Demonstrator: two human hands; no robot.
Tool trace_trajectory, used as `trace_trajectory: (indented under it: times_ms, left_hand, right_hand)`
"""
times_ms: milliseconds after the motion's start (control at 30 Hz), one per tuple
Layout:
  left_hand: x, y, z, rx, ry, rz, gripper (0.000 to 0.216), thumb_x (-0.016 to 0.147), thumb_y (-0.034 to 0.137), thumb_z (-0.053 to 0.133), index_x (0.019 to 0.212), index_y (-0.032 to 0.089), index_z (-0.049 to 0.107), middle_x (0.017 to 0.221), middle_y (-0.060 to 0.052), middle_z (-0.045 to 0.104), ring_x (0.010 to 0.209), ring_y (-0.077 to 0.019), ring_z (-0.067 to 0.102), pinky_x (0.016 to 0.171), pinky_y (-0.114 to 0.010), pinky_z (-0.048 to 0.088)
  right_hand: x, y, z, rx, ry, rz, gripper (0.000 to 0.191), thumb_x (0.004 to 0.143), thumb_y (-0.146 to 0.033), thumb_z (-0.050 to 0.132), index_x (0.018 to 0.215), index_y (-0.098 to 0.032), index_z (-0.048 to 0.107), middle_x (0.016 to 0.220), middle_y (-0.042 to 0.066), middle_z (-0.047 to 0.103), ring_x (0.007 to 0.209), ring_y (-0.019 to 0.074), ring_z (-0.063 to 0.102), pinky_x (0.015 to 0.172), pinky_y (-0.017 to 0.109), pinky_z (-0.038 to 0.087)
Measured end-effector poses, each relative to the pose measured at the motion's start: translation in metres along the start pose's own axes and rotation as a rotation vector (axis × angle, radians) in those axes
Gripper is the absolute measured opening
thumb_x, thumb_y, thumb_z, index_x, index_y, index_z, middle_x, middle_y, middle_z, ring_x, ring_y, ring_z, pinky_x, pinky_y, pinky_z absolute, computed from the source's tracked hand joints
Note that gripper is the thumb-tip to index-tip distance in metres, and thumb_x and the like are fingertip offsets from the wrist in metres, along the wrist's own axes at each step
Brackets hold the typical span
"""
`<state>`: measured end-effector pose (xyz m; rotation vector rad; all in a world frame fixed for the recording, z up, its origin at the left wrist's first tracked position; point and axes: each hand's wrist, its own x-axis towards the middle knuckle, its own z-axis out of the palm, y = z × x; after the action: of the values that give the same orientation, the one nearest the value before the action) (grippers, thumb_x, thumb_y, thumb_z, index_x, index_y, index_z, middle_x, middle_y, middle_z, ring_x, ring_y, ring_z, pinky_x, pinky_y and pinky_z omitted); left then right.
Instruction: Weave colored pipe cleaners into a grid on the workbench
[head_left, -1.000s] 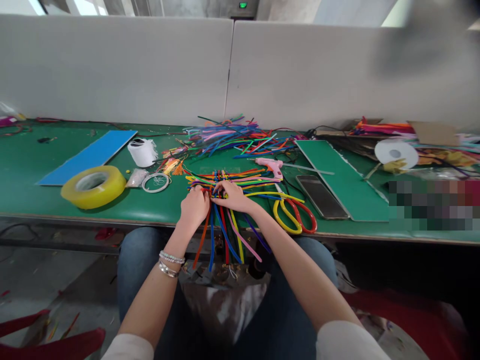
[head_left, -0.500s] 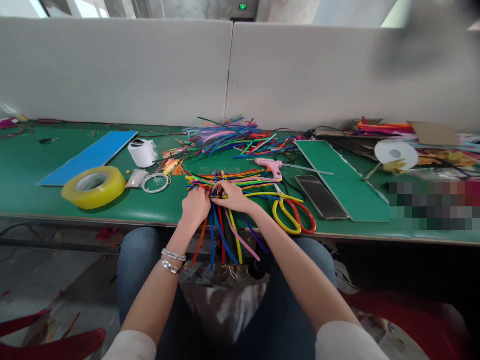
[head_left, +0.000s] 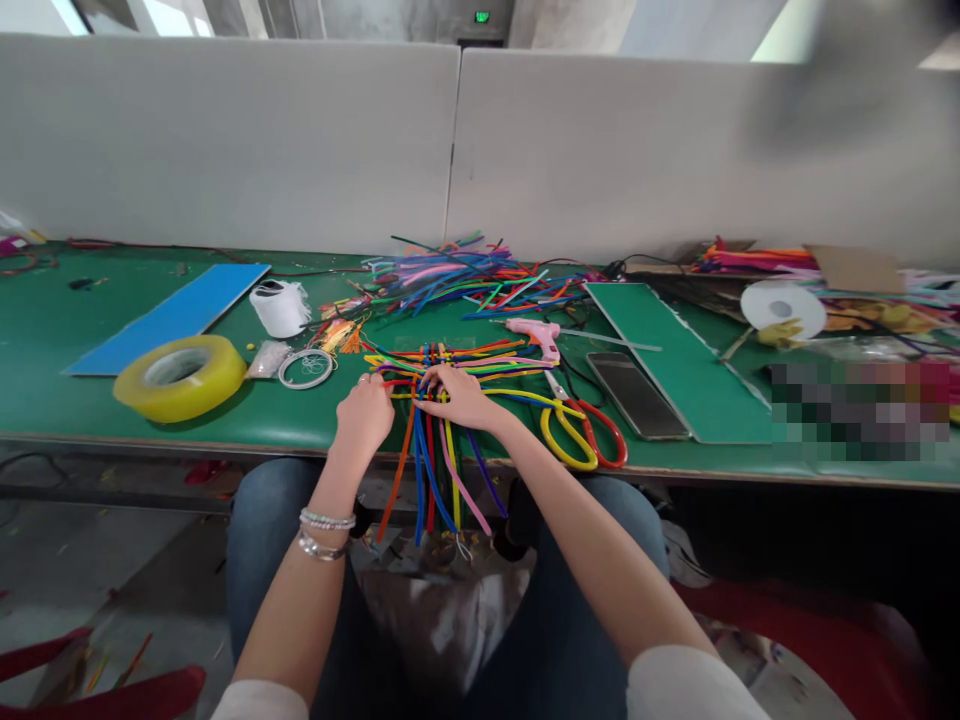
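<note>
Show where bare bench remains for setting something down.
Bare green bench top lies between the yellow tape roll and the left hand, and left of the blue board. Crowded: around the right hand, among the pipe cleaners.

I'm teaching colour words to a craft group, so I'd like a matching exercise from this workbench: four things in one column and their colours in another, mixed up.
Things:
1. Woven pipe cleaners
2. Hot glue gun
3. Scissors
4. Roll of packing tape

Colours:
A. Translucent yellow
B. Yellow and red handles
C. Many bright colours
D. Pink

Right pairs: 1-C, 2-D, 3-B, 4-A
</note>
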<state>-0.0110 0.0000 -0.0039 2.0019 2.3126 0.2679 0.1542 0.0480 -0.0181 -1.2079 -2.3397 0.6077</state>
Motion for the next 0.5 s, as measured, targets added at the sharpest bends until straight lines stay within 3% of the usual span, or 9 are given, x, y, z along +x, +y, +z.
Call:
trace_trajectory:
  times_ms: [100, 300, 500]
  left_hand:
    - [-0.0025, -0.0080, -0.0058, -0.005, -0.053, 0.050, 0.029, 0.093, 0.031, 0.029, 0.099, 0.015, 0.052, 0.106, -0.011, 0.057, 0.093, -0.0226, 0.061, 0.071, -0.031, 0.048]
    - [-0.0012, -0.0037, 0.0009, 0.062, 0.136, -0.101, 0.028, 0.092, 0.024, 0.025, 0.100, 0.013, 0.050, 0.107, -0.016, 0.056, 0.094, -0.0238, 0.060, 0.067, -0.030, 0.048]
    - [-0.0037, -0.0035, -0.0033, 0.007, 0.157, -0.143, 0.026, 0.091, 0.027, 0.029, 0.104, 0.013, 0.047, 0.097, -0.013, 0.060, 0.088, -0.0233, 0.061, 0.067, -0.030, 0.047]
  right_hand:
    - [-0.0008, -0.0027, -0.0020, -0.005, -0.017, 0.012, 0.034, 0.074, -0.047, 0.061, 0.096, -0.021, 0.054, 0.093, 0.002, 0.060, 0.091, 0.0188, 0.052, 0.080, 0.033, 0.034]
    - [-0.0029, -0.0005, -0.0005, -0.009, 0.001, -0.021, 0.032, 0.076, -0.048, 0.059, 0.095, -0.022, 0.053, 0.094, 0.002, 0.059, 0.092, 0.0189, 0.051, 0.081, 0.034, 0.034]
    - [-0.0040, 0.0048, -0.0026, 0.025, 0.006, -0.097, 0.037, 0.077, -0.050, 0.057, 0.100, -0.022, 0.052, 0.097, 0.003, 0.058, 0.092, 0.0180, 0.052, 0.085, 0.035, 0.035]
